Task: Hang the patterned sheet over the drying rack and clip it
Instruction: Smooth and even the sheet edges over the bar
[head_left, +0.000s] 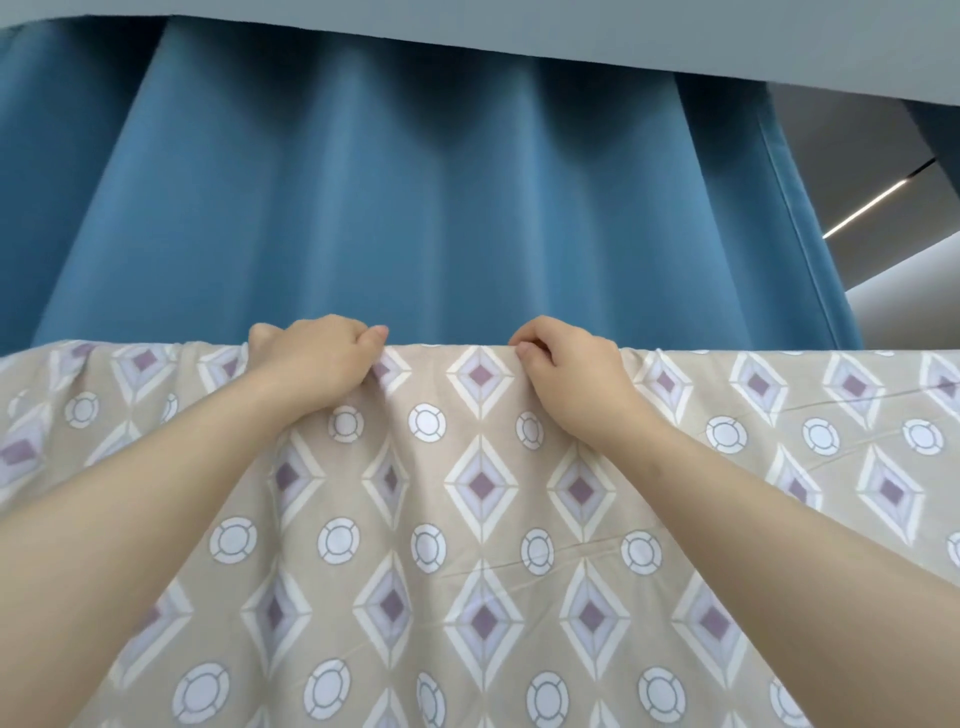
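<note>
The patterned sheet (483, 519), beige with purple diamonds and white rings, hangs in front of me and fills the lower half of the view. Its top fold runs level across the frame, and the rack bar under it is hidden by the cloth. My left hand (317, 358) grips the top fold left of centre, fingers curled over the far side. My right hand (566, 364) grips the same fold a little to the right, thumb and fingers curled on the cloth. The sheet bunches in small folds beside the left hand. No clip is visible.
A tall blue curtain (415, 208) hangs close behind the sheet. A grey ceiling edge (571, 36) runs above it, and a lit strip lamp (867, 205) shows at the upper right past the curtain's edge.
</note>
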